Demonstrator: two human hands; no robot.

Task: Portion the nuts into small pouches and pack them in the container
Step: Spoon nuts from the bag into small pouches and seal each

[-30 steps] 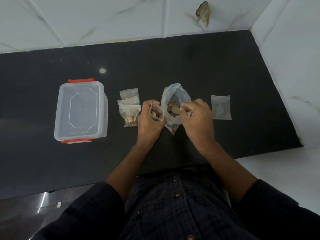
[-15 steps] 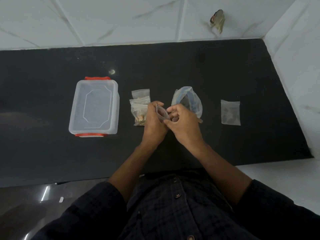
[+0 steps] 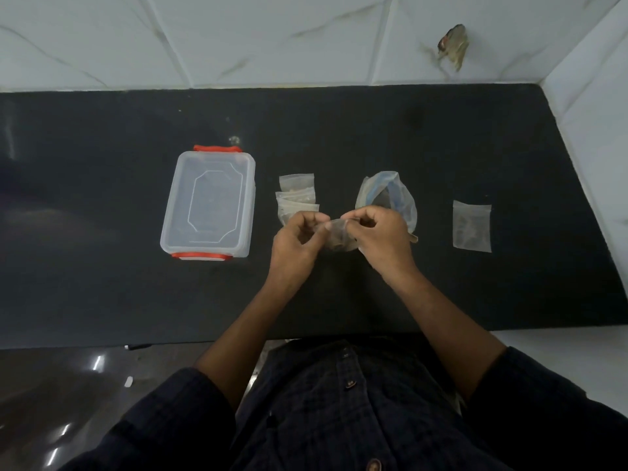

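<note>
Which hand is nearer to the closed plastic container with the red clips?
The left hand. It sits just right of the container, pinching the small pouch. The right hand pinches the pouch's other end, farther right.

I pinch a small clear plastic pouch [image 3: 338,236] with nuts, right of my lidded translucent red-clipped container [image 3: 209,203]; filled pouches [image 3: 296,198] lie between.

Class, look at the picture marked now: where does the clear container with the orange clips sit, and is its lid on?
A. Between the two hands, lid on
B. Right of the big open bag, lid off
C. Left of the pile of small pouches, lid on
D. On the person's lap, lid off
C: the container lies on the dark counter, left of the pile of pouches, its lid on.
</note>
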